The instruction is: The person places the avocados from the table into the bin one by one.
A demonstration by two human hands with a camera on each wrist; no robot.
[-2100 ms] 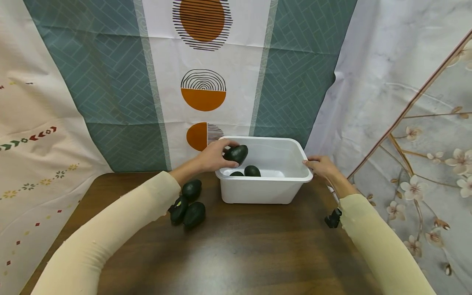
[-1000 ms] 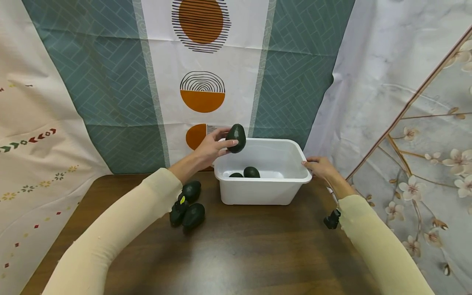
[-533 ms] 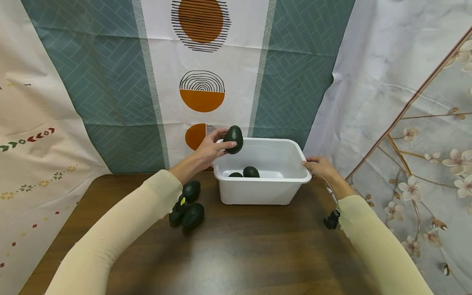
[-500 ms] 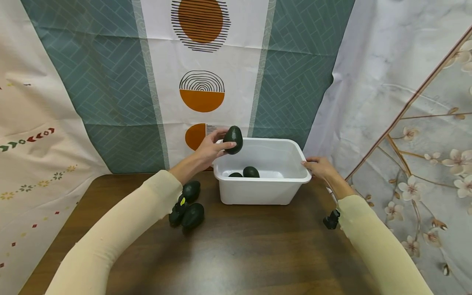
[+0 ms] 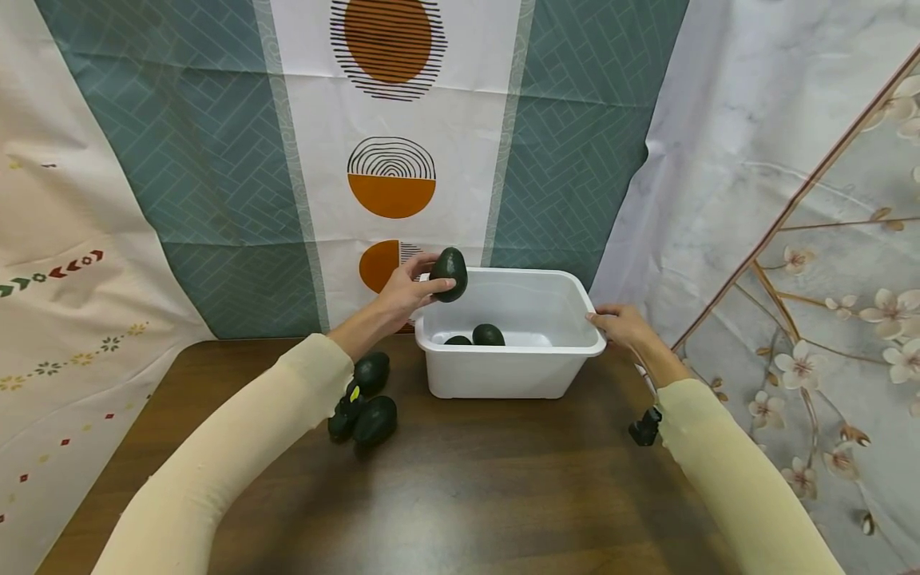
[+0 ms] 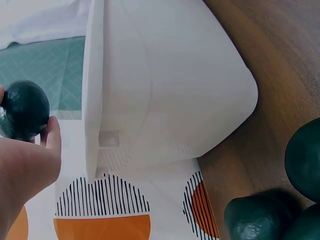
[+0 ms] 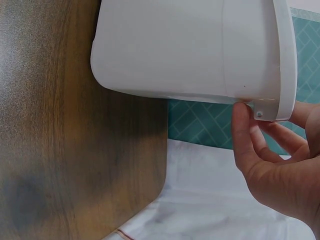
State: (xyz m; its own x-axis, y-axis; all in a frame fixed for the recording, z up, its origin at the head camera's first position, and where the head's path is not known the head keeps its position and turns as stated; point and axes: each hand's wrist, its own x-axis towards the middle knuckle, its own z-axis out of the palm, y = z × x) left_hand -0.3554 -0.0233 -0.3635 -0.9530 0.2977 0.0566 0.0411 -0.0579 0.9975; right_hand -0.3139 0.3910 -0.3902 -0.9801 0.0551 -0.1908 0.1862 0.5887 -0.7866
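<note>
My left hand [image 5: 407, 294] grips a dark green avocado [image 5: 449, 275] upright, just above the left rim of a white plastic tub [image 5: 503, 373]. The left wrist view shows the same avocado [image 6: 25, 111] between thumb and fingers, apart from the tub wall [image 6: 165, 85]. At the tub's right end, my right hand [image 5: 624, 325] holds the rim; in the right wrist view its fingers [image 7: 241, 130] curl under the rim [image 7: 287, 75]. Two avocados [image 5: 489, 335] show inside the tub, one partly hidden by the front rim.
Left of the tub, a cluster of avocados [image 5: 375, 421] lies on the brown wooden table [image 5: 460, 479], partly behind my left sleeve. A patterned cloth [image 5: 402, 144] hangs behind the table, and a floral curtain [image 5: 805, 359] hangs at the right.
My left hand has lifted the avocado from low over the tub's left rim and turned it from tilted to upright, then drifted slightly left and down. The right hand stays on the rim.
</note>
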